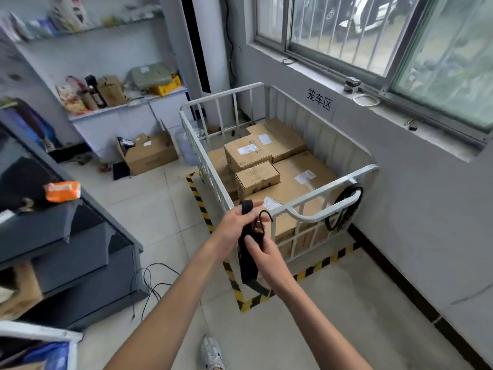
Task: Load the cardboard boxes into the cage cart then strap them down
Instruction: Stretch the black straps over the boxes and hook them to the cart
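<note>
Head view: white cage cart [221, 95] parked against the wall under the window, inside a yellow-black floor tape [198, 198] outline. It is loaded with cardboard boxes [306, 166]. I count about six tops, two smaller ones stacked on the lower layer; the exact total is unclear because some are partly hidden. No strap runs over them. Black straps: two. One bundle [344, 209] hangs off the cart's near right corner rail. The other strap [248, 263] is in both hands in front of the cart's near left corner, its tail dangling below. Left hand [234, 220] fingers are curled round its upper end, where it loops over one finger. Right hand [264, 252] pinches it lower down, thumb on top. One open cardboard box [149, 153] sits on the floor by the shelf unit, contents unclear. One orange packet [63, 191] lies on the dark desk [88, 231] at left.
</note>
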